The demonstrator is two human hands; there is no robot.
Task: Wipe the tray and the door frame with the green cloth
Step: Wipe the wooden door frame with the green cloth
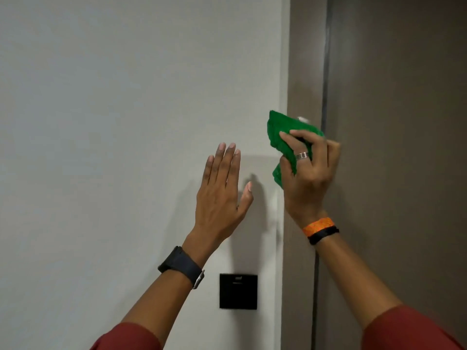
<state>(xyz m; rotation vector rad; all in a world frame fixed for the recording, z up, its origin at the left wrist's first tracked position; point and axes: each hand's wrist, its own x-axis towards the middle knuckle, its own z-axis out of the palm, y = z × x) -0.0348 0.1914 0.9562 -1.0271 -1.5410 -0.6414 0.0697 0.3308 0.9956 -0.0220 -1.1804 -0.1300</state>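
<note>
My right hand (309,178) is shut on a crumpled green cloth (280,133) and presses it against the brown door frame (304,72), at the frame's left edge where it meets the wall. My left hand (222,195) is open, fingers up and held together, flat against or just off the white wall (113,122) to the left of the frame. The tray is not in view.
A brown door (404,122) fills the right side, with a dark gap between it and the frame. A black square wall panel (238,291) sits low on the wall, below my left hand and just left of the frame.
</note>
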